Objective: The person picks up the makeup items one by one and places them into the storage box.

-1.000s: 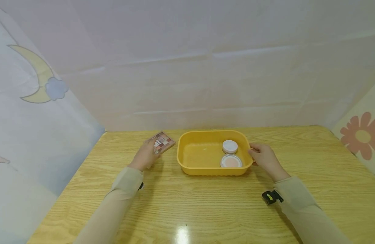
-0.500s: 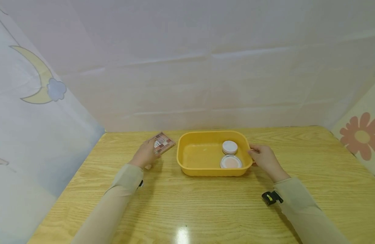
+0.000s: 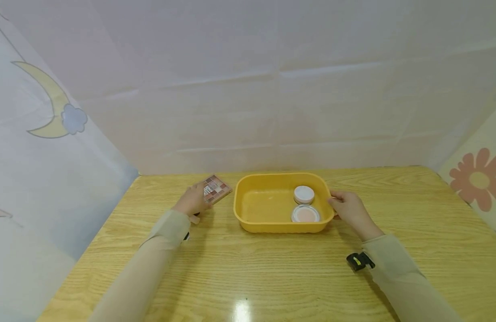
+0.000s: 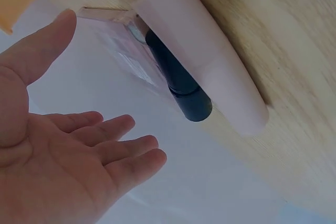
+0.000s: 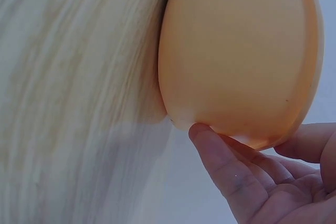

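My left hand (image 3: 190,201) is over the near-left corner of a flat eyeshadow palette (image 3: 216,189) with a checkered lid. In the left wrist view its fingers are extended and spread, holding nothing. Beside it lie a pale pink tube-shaped item (image 4: 205,56) and a black cylindrical item (image 4: 178,85), side by side against the palette. My right hand (image 3: 350,210) grips the right end of a yellow plastic basin (image 3: 264,228); the right wrist view shows thumb and fingers on opposite sides of its rim. Inside the basin's right part sit a white-lidded round jar (image 3: 304,194) and a round clear-edged compact (image 3: 305,213).
A wood-grain table (image 3: 248,268) carries everything. Behind it a pale printed cloth (image 3: 232,89) hangs close to the far edge, and patterned cloth covers both sides. The palette's right corner is close to the basin's left wall.
My left hand has drawn back slightly from the palette, and more of the pink and black items shows below it. The right hand and basin stay in place.
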{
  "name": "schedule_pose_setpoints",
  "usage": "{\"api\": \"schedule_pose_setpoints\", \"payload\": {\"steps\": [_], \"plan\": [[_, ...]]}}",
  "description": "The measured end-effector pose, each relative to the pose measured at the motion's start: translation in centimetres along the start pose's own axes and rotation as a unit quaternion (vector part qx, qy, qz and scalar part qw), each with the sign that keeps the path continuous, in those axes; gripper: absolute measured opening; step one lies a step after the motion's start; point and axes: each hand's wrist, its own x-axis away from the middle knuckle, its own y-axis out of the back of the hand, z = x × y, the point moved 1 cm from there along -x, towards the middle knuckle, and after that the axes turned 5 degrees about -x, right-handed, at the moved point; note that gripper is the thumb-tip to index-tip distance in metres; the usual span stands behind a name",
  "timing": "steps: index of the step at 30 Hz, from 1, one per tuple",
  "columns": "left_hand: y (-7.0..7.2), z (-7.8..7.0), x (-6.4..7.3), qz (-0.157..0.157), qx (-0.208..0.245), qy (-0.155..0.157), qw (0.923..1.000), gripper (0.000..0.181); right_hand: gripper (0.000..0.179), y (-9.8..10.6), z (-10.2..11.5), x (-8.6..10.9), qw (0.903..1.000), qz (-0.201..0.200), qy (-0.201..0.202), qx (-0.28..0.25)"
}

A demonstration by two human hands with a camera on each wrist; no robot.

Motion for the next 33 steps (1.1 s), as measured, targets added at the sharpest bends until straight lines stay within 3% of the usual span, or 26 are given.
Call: {"api": "schedule_pose_setpoints", "payload": {"steps": [6, 16, 25, 33], "plan": [[0.1, 0.5, -0.8, 0.015, 0.017, 0.014, 0.9996, 0.082, 0.046, 0.0, 0.0, 0.0, 1.0000, 0.001, 0.000, 0.002], [0.4, 0.6, -1.9, 0.042, -0.029, 0.038, 0.9980, 0.093, 0.045, -0.1, 0.1, 0.2, 1.0000, -0.001, 0.006, 0.000], [0.8, 0.7, -2.2, 0.039, -0.062, 0.032, 0.9968, 0.076, 0.045, -0.1, 0.2, 0.3, 1.0000, 0.001, 0.003, 0.000], [0.5, 1.3, -3.0, 0.058, -0.060, 0.048, 0.9953, 0.082, 0.045, -0.1, 0.2, 0.2, 1.0000, 0.003, 0.005, 0.005]]}}
